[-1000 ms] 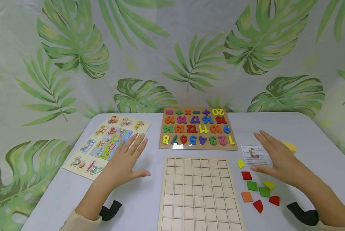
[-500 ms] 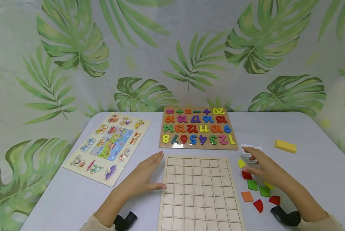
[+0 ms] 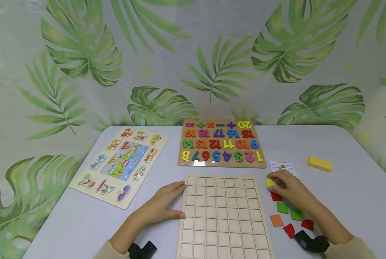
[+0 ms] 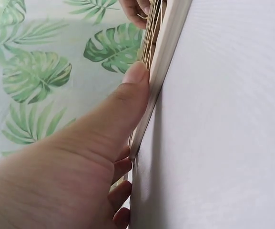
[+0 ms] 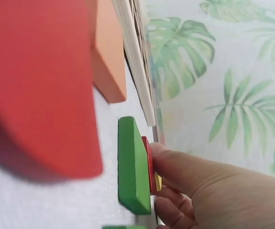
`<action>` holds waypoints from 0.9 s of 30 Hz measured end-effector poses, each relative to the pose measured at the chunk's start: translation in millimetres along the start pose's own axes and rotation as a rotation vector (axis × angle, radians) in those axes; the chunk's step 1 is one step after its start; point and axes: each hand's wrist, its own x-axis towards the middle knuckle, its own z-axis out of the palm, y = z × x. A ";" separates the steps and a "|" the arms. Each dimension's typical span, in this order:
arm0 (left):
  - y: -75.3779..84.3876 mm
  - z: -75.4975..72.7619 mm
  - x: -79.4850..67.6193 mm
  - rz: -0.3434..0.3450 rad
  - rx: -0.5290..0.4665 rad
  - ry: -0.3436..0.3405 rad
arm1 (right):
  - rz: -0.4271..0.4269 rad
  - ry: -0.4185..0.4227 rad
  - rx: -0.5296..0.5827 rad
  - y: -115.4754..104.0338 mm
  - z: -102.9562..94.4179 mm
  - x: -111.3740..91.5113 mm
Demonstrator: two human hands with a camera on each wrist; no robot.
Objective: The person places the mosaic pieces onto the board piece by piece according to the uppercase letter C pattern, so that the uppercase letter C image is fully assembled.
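A wooden grid board (image 3: 223,212) lies flat at the front middle of the table. My left hand (image 3: 164,205) rests along its left edge, fingers extended, with the thumb touching the rim in the left wrist view. My right hand (image 3: 290,187) has thumb and index finger curled around a yellow quarter-round tile (image 3: 270,182), which still lies at the table. Beside and below that hand are a red square tile (image 3: 276,196), green square tiles (image 3: 282,207), an orange square tile (image 3: 276,220) and red quarter-round tiles (image 3: 289,230). A pattern card (image 3: 278,166) is partly hidden behind my right hand.
A number puzzle board (image 3: 222,144) lies beyond the grid. To the left is a peg puzzle (image 3: 125,162) with vehicle pictures. A yellow block (image 3: 319,164) sits at the right, and a leaf-patterned cloth (image 3: 193,64) hangs behind the table.
My left hand has come from above the peg puzzle, right and nearer, to the grid board's edge. My right hand has lowered to the left and closed its fingertips around the yellow tile.
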 end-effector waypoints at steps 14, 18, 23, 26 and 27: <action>-1.9 4.3 -0.1 0.026 0.043 0.040 | -0.013 0.045 0.017 -44.7 -9.8 1.8; -1.3 4.0 -0.2 0.028 0.047 0.047 | -0.124 0.068 0.057 -76.9 -7.8 6.1; -0.2 3.1 0.1 0.012 0.022 0.031 | -0.224 0.060 0.133 -113.7 4.6 17.2; 0.0 2.9 0.5 0.012 0.002 0.028 | -0.260 0.030 0.173 -127.3 16.3 25.5; 0.2 2.7 0.6 0.012 -0.003 0.027 | -0.267 0.017 0.183 -129.8 20.8 28.1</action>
